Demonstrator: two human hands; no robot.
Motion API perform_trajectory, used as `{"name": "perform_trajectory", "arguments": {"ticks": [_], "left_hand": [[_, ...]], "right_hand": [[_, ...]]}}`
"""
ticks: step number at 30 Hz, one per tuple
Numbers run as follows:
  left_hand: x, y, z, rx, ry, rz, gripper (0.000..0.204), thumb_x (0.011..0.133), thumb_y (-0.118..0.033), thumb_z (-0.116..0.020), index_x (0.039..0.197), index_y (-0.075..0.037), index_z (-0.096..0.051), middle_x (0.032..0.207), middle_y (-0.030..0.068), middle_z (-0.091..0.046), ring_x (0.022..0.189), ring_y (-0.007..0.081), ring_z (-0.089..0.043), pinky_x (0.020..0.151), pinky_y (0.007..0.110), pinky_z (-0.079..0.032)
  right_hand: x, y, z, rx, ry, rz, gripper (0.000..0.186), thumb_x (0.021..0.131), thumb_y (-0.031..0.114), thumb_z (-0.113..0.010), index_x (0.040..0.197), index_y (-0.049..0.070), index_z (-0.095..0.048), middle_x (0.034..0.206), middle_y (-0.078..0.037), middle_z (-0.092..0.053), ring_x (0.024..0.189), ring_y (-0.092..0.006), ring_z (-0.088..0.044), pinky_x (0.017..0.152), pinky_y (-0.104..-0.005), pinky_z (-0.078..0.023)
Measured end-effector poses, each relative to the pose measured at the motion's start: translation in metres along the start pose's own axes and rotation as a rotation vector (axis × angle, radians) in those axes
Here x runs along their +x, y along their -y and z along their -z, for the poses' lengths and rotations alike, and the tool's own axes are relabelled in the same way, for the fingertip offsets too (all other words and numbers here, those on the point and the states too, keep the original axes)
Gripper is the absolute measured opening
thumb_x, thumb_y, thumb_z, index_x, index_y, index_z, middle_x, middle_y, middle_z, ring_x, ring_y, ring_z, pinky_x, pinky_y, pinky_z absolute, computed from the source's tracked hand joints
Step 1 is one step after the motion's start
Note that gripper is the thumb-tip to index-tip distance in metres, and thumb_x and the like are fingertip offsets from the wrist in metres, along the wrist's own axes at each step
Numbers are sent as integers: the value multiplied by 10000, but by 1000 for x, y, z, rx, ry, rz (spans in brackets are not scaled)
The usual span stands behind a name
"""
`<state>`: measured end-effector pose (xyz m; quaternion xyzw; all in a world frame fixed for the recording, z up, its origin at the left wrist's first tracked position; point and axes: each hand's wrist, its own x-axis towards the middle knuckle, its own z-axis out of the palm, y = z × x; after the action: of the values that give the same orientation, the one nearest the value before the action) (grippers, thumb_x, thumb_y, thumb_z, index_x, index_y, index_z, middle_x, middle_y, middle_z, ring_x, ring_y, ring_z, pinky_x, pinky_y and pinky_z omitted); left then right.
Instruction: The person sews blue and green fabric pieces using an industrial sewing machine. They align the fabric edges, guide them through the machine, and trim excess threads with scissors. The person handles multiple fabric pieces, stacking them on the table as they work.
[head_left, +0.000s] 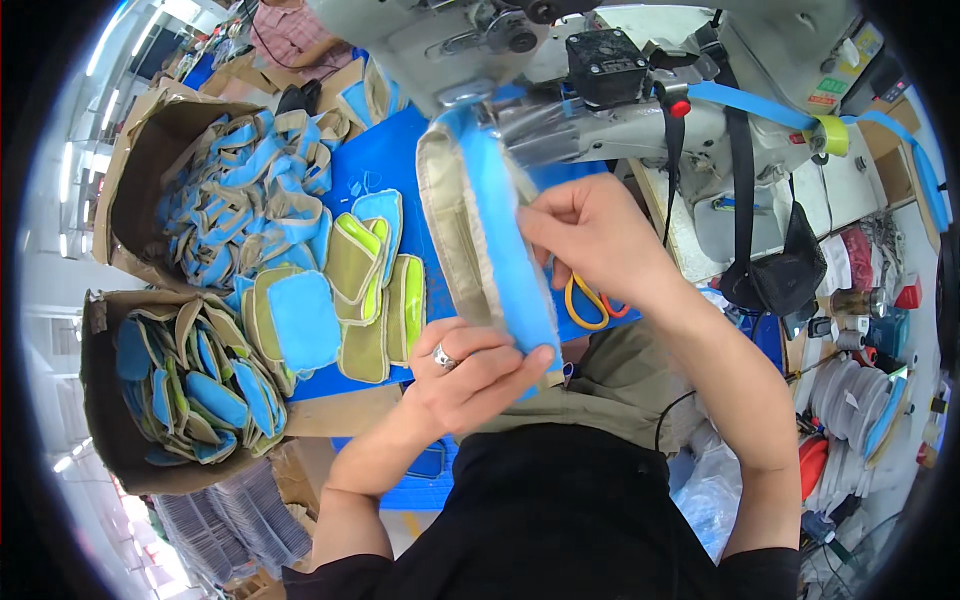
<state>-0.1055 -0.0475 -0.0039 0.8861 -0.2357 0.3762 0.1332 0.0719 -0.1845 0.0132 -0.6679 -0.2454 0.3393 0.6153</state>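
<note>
My left hand (pixel 465 375) grips the lower end of an upright piece of tan and blue padded fabric (pixel 510 300), fingers curled round it. My right hand (pixel 590 240) has thumb and forefinger pinched on the piece's right edge. The fabric's top reaches the head of a pale sewing machine (pixel 440 40); whether it is under the foot I cannot tell. Orange-handled scissors (pixel 588 312) lie behind my right hand on the blue work surface (pixel 385 150). Loose olive, lime and blue pads (pixel 303 320) lie left of the fabric.
At the left stand cardboard boxes of blue-tan strips (pixel 240 190) and pads (pixel 200 390). A co-worker in a pink checked top (pixel 290 30) is at the upper left. A blue tape (pixel 760 105) runs across the machine. Spools and white rolls (pixel 840 390) crowd the right side.
</note>
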Motion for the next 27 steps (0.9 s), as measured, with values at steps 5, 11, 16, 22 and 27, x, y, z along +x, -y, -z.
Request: {"name": "perform_trajectory", "arguments": {"ticks": [5,11,16,22,27], "left_hand": [[-1,-2,-3,1,-18,-19,283,617,-88,-898,870,-167,-799,883,-47,-576,826,162,-615,646,324,-440],[-5,-3,-6,-26,-50,7,275,608,-89,-887,857,-171,-805,864,-43,-576,796,156,-610,656,319,-438],[-7,-1,-6,-51,-53,7,258,603,-80,-871,843,-154,-812,831,-38,-585,749,150,-606,662,305,-439],[-8,0,-3,-41,-16,2,300,580,-91,-862,869,-162,-814,869,-42,-595,810,152,-608,673,307,-448],[-11,-1,-5,-85,-16,37,292,615,-59,-863,886,-155,-812,933,-33,-627,815,165,-616,660,318,-448]], "right_hand": [[7,7,-7,-144,-52,41,274,884,217,-713,771,-32,-720,649,-90,-700,518,-137,-652,511,-292,-510],[-33,-20,-22,-88,-41,119,207,928,155,-657,812,-15,-672,640,-40,-653,568,-96,-599,518,-283,-450],[-51,-12,-19,470,34,8,161,1018,102,-595,1006,-34,-680,819,-15,-668,661,-56,-603,593,-228,-492],[-62,-27,-28,403,8,-25,111,974,81,-680,1008,-25,-687,794,12,-676,682,-37,-600,611,-216,-476],[-73,-34,-30,205,-34,53,112,914,66,-729,990,-6,-690,755,15,-676,692,-27,-597,629,-230,-473]]}}
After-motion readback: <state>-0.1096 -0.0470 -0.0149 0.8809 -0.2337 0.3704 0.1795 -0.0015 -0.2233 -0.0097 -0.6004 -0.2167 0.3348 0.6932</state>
